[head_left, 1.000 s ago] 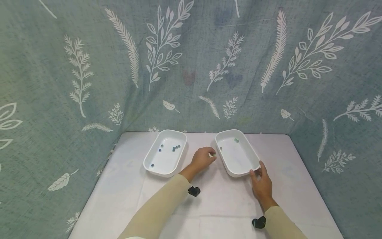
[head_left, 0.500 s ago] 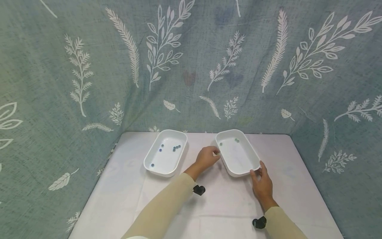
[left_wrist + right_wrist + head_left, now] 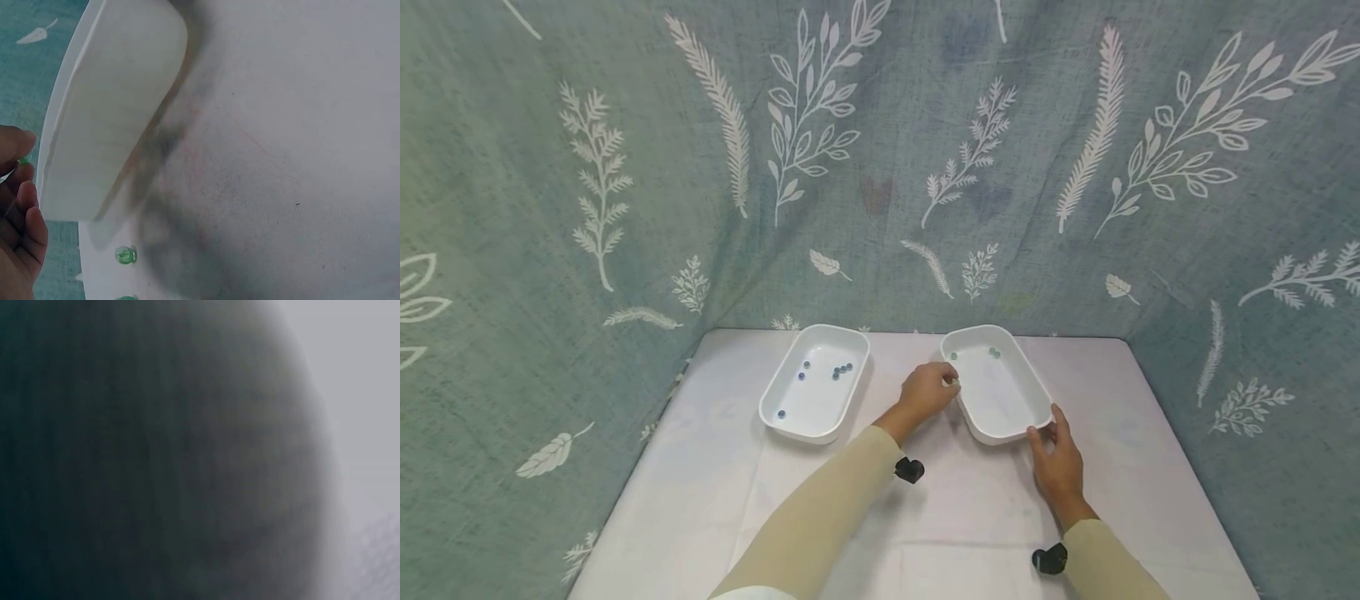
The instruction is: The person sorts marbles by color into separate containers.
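My left hand [image 3: 928, 390] is at the left rim of the right white tray [image 3: 1000, 396]. Between its thumb and finger it pinches a green marble [image 3: 25, 160], seen in the left wrist view. With thumb and fingers, my right hand [image 3: 1060, 467] holds the tray's near right corner. Inside that tray, a few pale green marbles [image 3: 994, 352] lie toward the far end, one of them by the left wall. Other green marbles [image 3: 125, 255] rest on the white surface outside the tray. The right wrist view is dark and blurred.
A second white tray [image 3: 812, 408] stands to the left with several blue marbles [image 3: 836, 375] in it. Both trays sit on a white-covered table [image 3: 955, 508]. Leaf-patterned cloth [image 3: 880, 208] rises behind the table and along both sides.
My left hand has moved right, up to the tray's left rim, with the green marble. One marble inside the right tray has rolled a little farther away along the left wall. My right hand stays put.
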{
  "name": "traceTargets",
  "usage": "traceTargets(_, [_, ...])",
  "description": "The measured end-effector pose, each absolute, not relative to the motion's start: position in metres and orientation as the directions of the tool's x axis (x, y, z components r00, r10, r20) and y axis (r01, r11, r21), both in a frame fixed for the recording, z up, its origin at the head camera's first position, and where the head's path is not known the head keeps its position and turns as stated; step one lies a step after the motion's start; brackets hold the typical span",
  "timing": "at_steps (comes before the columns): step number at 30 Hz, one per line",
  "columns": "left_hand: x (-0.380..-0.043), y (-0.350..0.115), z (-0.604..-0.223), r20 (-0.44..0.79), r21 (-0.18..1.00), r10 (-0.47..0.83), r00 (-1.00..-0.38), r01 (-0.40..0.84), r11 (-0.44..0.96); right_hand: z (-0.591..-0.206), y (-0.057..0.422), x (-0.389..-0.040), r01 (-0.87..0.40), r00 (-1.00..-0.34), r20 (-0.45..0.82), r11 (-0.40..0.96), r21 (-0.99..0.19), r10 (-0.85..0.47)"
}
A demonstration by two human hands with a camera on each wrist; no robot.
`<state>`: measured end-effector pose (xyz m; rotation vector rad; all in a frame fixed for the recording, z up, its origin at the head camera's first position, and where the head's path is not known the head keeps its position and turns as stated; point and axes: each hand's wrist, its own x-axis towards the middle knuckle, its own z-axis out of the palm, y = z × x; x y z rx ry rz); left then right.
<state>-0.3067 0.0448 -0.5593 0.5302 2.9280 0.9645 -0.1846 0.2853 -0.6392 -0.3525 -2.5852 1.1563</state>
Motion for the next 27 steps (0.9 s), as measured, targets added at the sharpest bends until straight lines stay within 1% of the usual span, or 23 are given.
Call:
traceTargets(3, [-0.308, 0.046, -0.560, 0.069, 0.579, 0.313, -0.947, 0.294, 0.761, -0.640, 0.284, -0.184, 0.113, -0.930, 0.149, 0.646, -0.755, 0.336])
traceTargets(8, [-0.307, 0.049, -0.559, 0.068, 0.608, 0.325, -0.943, 0.298, 0.736, -0.641, 0.284, -0.184, 0.118, -0.929, 0.150, 0.654, -0.747, 0.339])
traceTargets(14, [-0.308, 0.053, -0.561, 0.076, 0.605, 0.326, -0.942, 0.304, 0.736, -0.641, 0.285, -0.186, 0.122, -0.928, 0.146, 0.652, -0.748, 0.342])
traceTargets(27, [-0.311, 0.055, -0.561, 0.052, 0.608, 0.314, -0.948, 0.280, 0.743, -0.639, 0.284, -0.186, 0.126, -0.930, 0.138, 0.646, -0.753, 0.342])
